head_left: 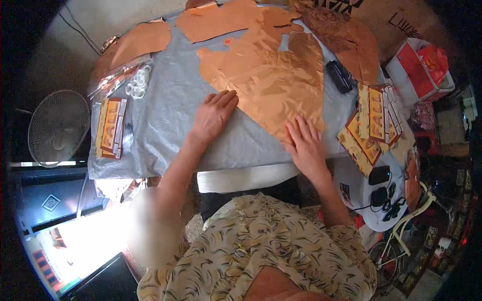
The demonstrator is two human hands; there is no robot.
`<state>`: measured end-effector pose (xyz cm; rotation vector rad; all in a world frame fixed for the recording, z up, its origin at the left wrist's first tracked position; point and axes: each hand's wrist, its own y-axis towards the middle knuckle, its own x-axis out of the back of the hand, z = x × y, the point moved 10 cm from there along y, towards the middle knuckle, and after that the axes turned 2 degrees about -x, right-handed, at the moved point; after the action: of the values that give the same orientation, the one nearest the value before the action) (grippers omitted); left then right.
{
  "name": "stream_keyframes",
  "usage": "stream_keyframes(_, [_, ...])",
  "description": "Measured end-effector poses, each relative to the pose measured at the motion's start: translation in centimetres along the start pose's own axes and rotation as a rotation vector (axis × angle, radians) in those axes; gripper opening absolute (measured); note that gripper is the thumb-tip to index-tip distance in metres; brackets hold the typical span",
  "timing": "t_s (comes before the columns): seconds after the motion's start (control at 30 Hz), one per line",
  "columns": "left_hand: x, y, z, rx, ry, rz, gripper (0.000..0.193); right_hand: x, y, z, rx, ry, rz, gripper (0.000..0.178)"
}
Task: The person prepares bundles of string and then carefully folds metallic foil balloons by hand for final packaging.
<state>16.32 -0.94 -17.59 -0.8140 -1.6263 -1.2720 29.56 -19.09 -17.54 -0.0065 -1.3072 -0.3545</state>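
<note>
Copper-coloured foil (271,75) lies spread and crinkled on the grey sheet (165,115) in front of you. Your right hand (306,144) rests on its near corner, fingers slightly spread. Your left hand (212,115) is at its left edge, fingers close together; whether they pinch it, I cannot tell. To its right lie a black case (340,77) and printed cards (372,115).

Left hand (213,118), palm down, at the left edge of the foil sheet (273,85), fingers close together; right hand (305,145), palm down, on its near corner, fingers slightly parted; both bare forearms (182,168) extended toward it
</note>
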Motion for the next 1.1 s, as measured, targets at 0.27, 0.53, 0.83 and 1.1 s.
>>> stream_keyframes(0.27, [3.3,-7.4,7.0,0.065,-0.162,0.018,0.042,0.0,2.2,4.4,0.215,0.301,0.032,0.06])
stream_keyframes(0.53, [3.3,-8.6,3.0,0.291,-0.184,-0.093,0.061,-1.5,10.5,4.7,0.269,0.048,-0.059,0.059])
stream_keyframes(0.83, [2.5,-8.7,1.2,0.234,-0.016,0.084,0.084,-4.7,12.2,2.3,0.08,-0.144,-0.091,0.055])
stream_keyframes(1.1, [7.0,-11.4,1.6,0.598,-0.074,-0.224,0.078,-2.9,27.6,1.1,0.184,0.101,-0.298,0.051])
